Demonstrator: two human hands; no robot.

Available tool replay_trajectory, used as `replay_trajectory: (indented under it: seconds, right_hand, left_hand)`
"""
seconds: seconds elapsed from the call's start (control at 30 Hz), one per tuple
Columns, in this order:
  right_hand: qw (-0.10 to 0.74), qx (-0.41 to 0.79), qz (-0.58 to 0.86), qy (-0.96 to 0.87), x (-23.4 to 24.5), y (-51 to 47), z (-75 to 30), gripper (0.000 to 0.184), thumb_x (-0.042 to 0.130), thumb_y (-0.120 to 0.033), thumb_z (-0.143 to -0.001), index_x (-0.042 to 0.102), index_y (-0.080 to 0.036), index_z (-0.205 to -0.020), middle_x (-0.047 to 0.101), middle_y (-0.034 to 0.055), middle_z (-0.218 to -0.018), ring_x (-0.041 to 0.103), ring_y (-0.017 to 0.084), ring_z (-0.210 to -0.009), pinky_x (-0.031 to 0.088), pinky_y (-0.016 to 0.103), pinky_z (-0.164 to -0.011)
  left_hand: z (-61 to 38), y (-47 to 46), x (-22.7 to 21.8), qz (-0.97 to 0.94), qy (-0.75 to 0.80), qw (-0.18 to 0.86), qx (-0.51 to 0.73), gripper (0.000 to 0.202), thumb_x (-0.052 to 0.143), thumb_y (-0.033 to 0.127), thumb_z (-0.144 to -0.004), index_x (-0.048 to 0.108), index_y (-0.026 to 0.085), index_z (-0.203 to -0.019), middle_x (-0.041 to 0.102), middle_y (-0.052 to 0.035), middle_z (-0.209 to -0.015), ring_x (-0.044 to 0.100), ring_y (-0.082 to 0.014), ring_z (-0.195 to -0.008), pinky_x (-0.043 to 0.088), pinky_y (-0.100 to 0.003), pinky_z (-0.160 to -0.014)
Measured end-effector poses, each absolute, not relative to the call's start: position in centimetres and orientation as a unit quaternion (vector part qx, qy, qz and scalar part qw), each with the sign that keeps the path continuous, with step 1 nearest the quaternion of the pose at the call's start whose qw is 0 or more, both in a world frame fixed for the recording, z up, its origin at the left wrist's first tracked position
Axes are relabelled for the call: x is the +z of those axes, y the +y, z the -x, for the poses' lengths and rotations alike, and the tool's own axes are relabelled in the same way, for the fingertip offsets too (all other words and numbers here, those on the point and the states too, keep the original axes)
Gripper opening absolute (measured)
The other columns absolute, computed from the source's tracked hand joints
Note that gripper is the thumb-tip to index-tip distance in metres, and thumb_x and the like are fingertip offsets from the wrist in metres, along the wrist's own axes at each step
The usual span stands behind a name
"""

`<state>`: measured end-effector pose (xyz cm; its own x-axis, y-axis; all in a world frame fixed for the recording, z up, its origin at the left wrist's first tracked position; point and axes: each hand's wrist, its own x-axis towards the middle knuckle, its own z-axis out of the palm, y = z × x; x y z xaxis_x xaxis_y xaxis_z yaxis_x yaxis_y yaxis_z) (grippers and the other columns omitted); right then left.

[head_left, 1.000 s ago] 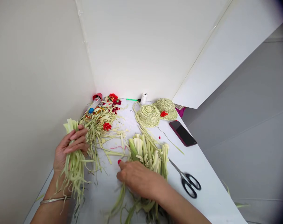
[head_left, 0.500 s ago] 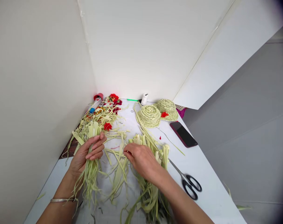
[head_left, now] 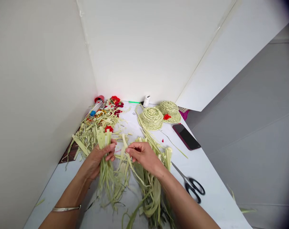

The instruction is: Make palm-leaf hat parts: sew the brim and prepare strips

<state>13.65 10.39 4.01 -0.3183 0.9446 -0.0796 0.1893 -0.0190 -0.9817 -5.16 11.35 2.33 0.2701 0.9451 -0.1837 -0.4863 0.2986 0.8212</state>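
White counter (head_left: 206,178) carries a loose pile (head_left: 154,190) of palm strips. Above its near edge, left hand (head_left: 97,160) fingers wrap tight round an upright bundle (head_left: 104,140); right hand (head_left: 145,156) fingers pinch one strip (head_left: 124,144) just beside it. Best done with top ends level, firm grip, one strip at a time.

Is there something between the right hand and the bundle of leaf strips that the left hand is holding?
Nothing solid. The left hand grips the bundle upright, and the right hand is close beside it. Only the loose strips that the right hand itself pinches hang in the narrow gap between them.
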Motion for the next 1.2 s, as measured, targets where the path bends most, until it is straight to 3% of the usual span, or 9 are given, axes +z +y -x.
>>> replay_trajectory:
  seconds: [0.2, 0.3, 0.4, 0.6, 0.7, 0.83, 0.97, 1.1, 1.2]
  right_hand:
    - [0.343, 0.542, 0.427, -0.638, 3.8, 9.8, -12.9, 0.023, 0.053, -0.03, -0.085, 0.066, -0.016, -0.073, 0.054, -0.003, -0.063, 0.035, 0.009, -0.054, 0.03, 0.022, -0.053]
    - [0.323, 0.515, 0.447, -0.656, 3.9, 9.9, -13.5, 0.02, 0.052, -0.027, -0.085, 0.067, -0.016, -0.078, 0.051, -0.0038, -0.062, 0.036, 0.009, -0.055, 0.029, 0.022, -0.053]
    - [0.274, 0.398, 0.48, -0.732, 4.3, 10.0, -14.5, 0.017, 0.053, -0.022, -0.086, 0.066, -0.017, -0.077, 0.051, -0.0038, -0.064, 0.041, 0.01, -0.059, 0.03, 0.022, -0.057]
    - [0.092, 0.111, 0.438, -0.887, 3.1, 9.8, -14.2, 0.025, 0.051, -0.001, -0.086, 0.067, -0.019, -0.093, 0.057, 0.0042, -0.084, 0.049, 0.017, -0.083, 0.034, 0.027, -0.068]
    - [0.058, 0.049, 0.425, -0.902, 2.5, 9.9, -13.6, 0.017, 0.051, -0.005, -0.09, 0.064, -0.017, -0.088, 0.056, 0.0065, -0.087, 0.047, 0.02, -0.086, 0.036, 0.03, -0.075]
    - [0.106, 0.038, 0.421, -0.9, 3.6, 10.2, -14.0, 0.015, 0.053, -0.014, -0.093, 0.062, -0.017, -0.082, 0.058, 0.0052, -0.089, 0.048, 0.018, -0.084, 0.035, 0.028, -0.072]
    - [0.151, 0.089, 0.424, -0.889, 5.3, 9.9, -14.7, 0.018, 0.049, -0.017, -0.096, 0.064, -0.019, -0.087, 0.057, 0.0018, -0.077, 0.049, 0.015, -0.075, 0.034, 0.027, -0.067]
    - [0.297, 0.229, 0.442, -0.815, 5.8, 9.6, -14.7, 0.011, 0.055, -0.022, -0.093, 0.066, -0.022, -0.096, 0.063, 0.0003, -0.086, 0.055, 0.014, -0.083, 0.037, 0.024, -0.073]
    - [0.387, 0.349, 0.476, -0.708, 5.7, 9.7, -14.6, 0.008, 0.06, -0.027, -0.089, 0.064, -0.02, -0.09, 0.062, -0.002, -0.08, 0.052, 0.012, -0.07, 0.038, 0.023, -0.068]
  left_hand:
    - [3.4, 10.8, 1.3, -0.372, 0.408, 0.694, 0.463, 0.024, 0.077, 0.029, -0.073, 0.061, 0.015, -0.061, 0.046, 0.0061, -0.041, 0.048, -0.0077, -0.043, 0.044, -0.018, -0.049]
    - [3.8, 11.1, 1.3, -0.322, 0.427, 0.688, 0.491, 0.014, 0.075, 0.024, -0.075, 0.064, 0.015, -0.072, 0.06, 0.0032, -0.054, 0.059, -0.0094, -0.052, 0.051, -0.019, -0.056]
    - [4.8, 11.7, 1.8, -0.21, 0.452, 0.686, 0.53, 0.007, 0.067, 0.017, -0.081, 0.065, 0.013, -0.086, 0.069, -0.0024, -0.075, 0.066, -0.0115, -0.062, 0.057, -0.022, -0.062]
    - [6.6, 12.5, 3.1, -0.158, 0.252, 0.797, 0.526, 0.021, 0.045, 0.01, -0.093, 0.051, 0.015, -0.073, 0.047, 0.0064, -0.063, 0.04, 0.0005, -0.037, 0.042, -0.01, -0.038]
    - [6.4, 12.3, 2.9, -0.209, 0.255, 0.794, 0.511, 0.019, 0.05, 0.01, -0.09, 0.05, 0.014, -0.071, 0.045, 0.0068, -0.065, 0.033, 0.0016, -0.037, 0.037, -0.01, -0.036]
    - [5.7, 11.8, 2.2, -0.316, 0.337, 0.742, 0.486, 0.022, 0.069, 0.018, -0.08, 0.051, 0.015, -0.067, 0.038, 0.01, -0.055, 0.024, 0.0005, -0.038, 0.028, -0.012, -0.037]
    - [5.0, 11.3, 1.7, -0.435, 0.39, 0.697, 0.415, 0.02, 0.076, 0.028, -0.074, 0.061, 0.016, -0.076, 0.04, 0.0088, -0.05, 0.029, -0.0039, -0.041, 0.026, -0.017, -0.042]
    - [4.6, 11.1, 1.4, -0.485, 0.402, 0.675, 0.384, 0.028, 0.075, 0.032, -0.073, 0.057, 0.017, -0.059, 0.04, 0.0062, -0.045, 0.033, -0.0079, -0.044, 0.027, -0.022, -0.045]
    - [4.3, 10.9, 1.4, -0.471, 0.412, 0.677, 0.388, 0.027, 0.073, 0.036, -0.075, 0.059, 0.018, -0.061, 0.037, 0.0068, -0.043, 0.031, -0.0087, -0.043, 0.025, -0.023, -0.045]
